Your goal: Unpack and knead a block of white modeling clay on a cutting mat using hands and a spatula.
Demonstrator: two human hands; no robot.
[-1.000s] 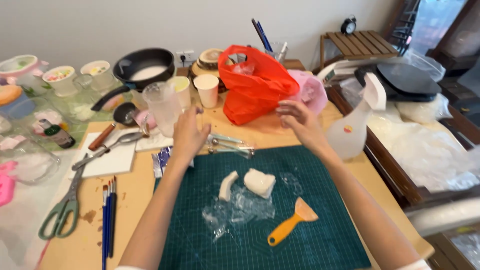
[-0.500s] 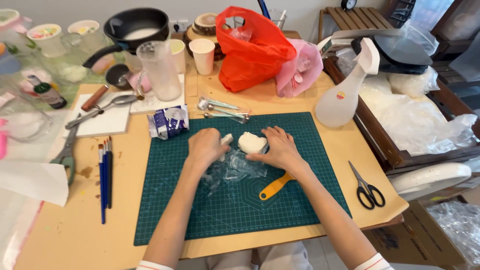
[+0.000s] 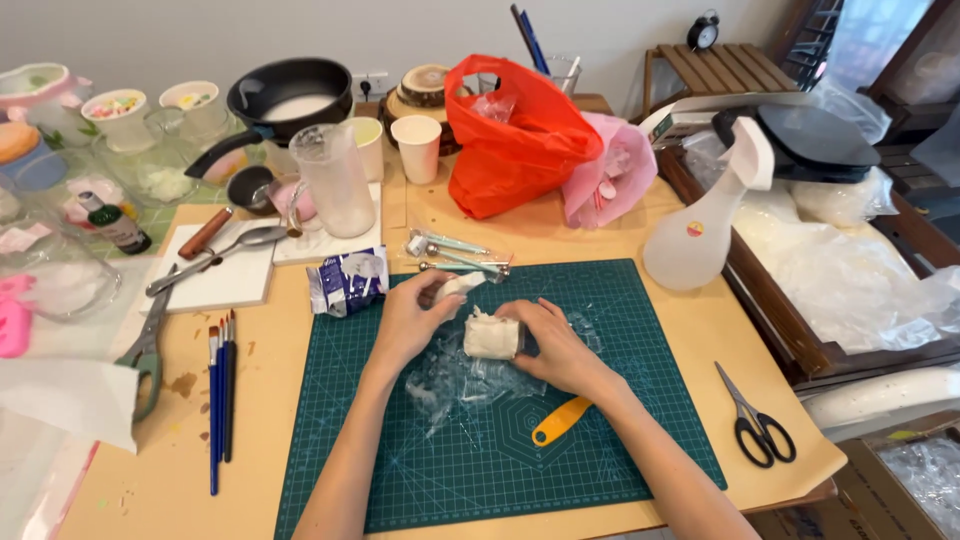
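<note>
Two bare hands meet over a green cutting mat (image 3: 620,440) on a cluttered worktop (image 3: 300,400). The left hand (image 3: 410,322) has its grip closed on a small white clay piece (image 3: 462,285). The right hand (image 3: 555,345) curls its grip round a larger white clay lump (image 3: 491,337), which rests on crumpled clear plastic wrap (image 3: 455,385). A yellow-handled scraper (image 3: 560,420) lies just beside the right wrist. Metal sculpting tools (image 3: 455,255) and a spray bottle (image 3: 700,225) stand beyond; black scissors (image 3: 755,425) lie off the mat's right edge.

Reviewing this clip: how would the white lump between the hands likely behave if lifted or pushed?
The white lump looks soft and mouldable: its top edge is ragged and uneven. Blocky and flat-sided, it probably won't roll on the green cutting mat. The crinkled clear wrap beneath it may slide or cling.
</note>
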